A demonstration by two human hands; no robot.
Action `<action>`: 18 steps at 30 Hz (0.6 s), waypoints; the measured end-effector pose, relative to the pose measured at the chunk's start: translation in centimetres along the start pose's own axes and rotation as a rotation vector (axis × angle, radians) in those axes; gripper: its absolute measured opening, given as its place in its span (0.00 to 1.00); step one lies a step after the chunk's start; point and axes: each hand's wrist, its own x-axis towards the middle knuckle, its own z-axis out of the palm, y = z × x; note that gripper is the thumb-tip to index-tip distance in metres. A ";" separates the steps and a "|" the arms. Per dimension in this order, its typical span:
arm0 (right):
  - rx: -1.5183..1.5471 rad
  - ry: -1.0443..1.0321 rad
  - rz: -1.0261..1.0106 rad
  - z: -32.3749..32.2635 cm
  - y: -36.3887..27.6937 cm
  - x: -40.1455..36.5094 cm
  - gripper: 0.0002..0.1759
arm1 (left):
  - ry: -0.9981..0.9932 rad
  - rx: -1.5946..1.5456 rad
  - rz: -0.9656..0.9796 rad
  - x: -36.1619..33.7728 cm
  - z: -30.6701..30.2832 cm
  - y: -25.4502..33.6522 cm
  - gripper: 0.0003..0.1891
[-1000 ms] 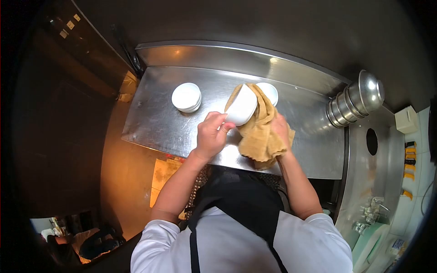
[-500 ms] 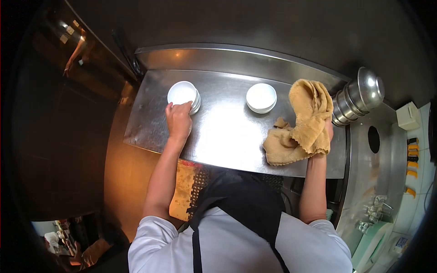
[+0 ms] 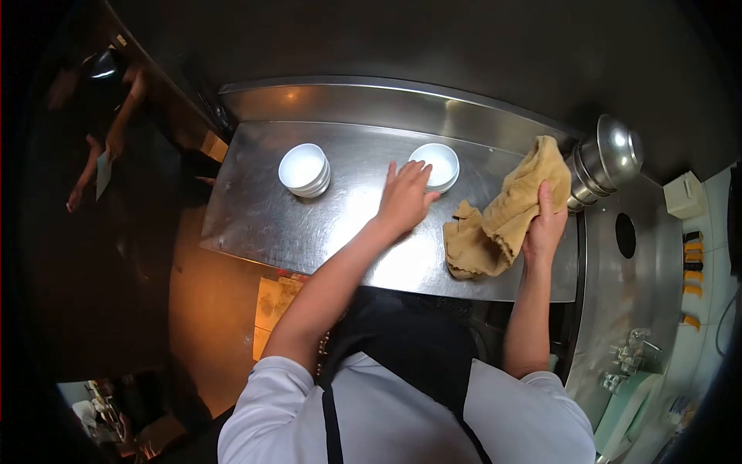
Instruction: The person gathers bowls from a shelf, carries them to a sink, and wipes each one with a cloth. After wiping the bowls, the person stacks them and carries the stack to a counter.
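Note:
My left hand (image 3: 406, 199) reaches across the steel table (image 3: 263, 224), fingers spread, with its fingertips at the near-left rim of a stack of white bowls (image 3: 436, 162). On the left part of the table stands another stack of white bowls (image 3: 304, 168), apart from both hands. In my right hand (image 3: 546, 226) a tan cloth (image 3: 529, 185) is gripped, the thumb pressed on its front. The cloth's lower end hangs down over the table's right side, and my other right fingers are hidden behind it.
Stacked steel bowls (image 3: 610, 155) lean at the table's back right. A steel counter with a round hole (image 3: 625, 235) and a tap (image 3: 635, 349) runs along the right. A person's arm (image 3: 124, 116) and pale paper (image 3: 103, 174) show at far left.
My left hand has left the left bowl stack and moved right to the other stack. The cloth in my right hand has turned and lifted slightly. A person has come into view at far left.

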 end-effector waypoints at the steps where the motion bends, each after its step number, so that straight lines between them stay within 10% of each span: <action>1: -0.008 -0.024 0.008 0.0 0.2 -0.2 0.24 | -0.049 0.014 -0.027 0.6 1.3 0.1 0.18; 5: -0.058 -0.061 0.008 -1.0 1.1 -1.0 0.24 | -0.333 -0.083 -0.215 2.6 0.2 0.4 0.12; 10: -0.308 0.045 -0.019 -2.6 2.0 -3.0 0.19 | 0.016 -0.584 -0.366 1.7 -0.7 0.9 0.11; 15: -0.471 -0.439 -0.353 1.9 3.5 -7.5 0.20 | -0.017 -0.898 -0.416 -3.2 -2.4 4.2 0.11; 17: -0.818 -0.693 -0.634 5.4 2.9 -8.5 0.24 | 0.200 -0.774 -0.117 -5.5 -1.8 6.8 0.12; 18: -0.632 -0.686 -0.454 5.7 3.8 -7.9 0.24 | 0.077 -0.814 -0.214 -6.5 -2.4 6.3 0.10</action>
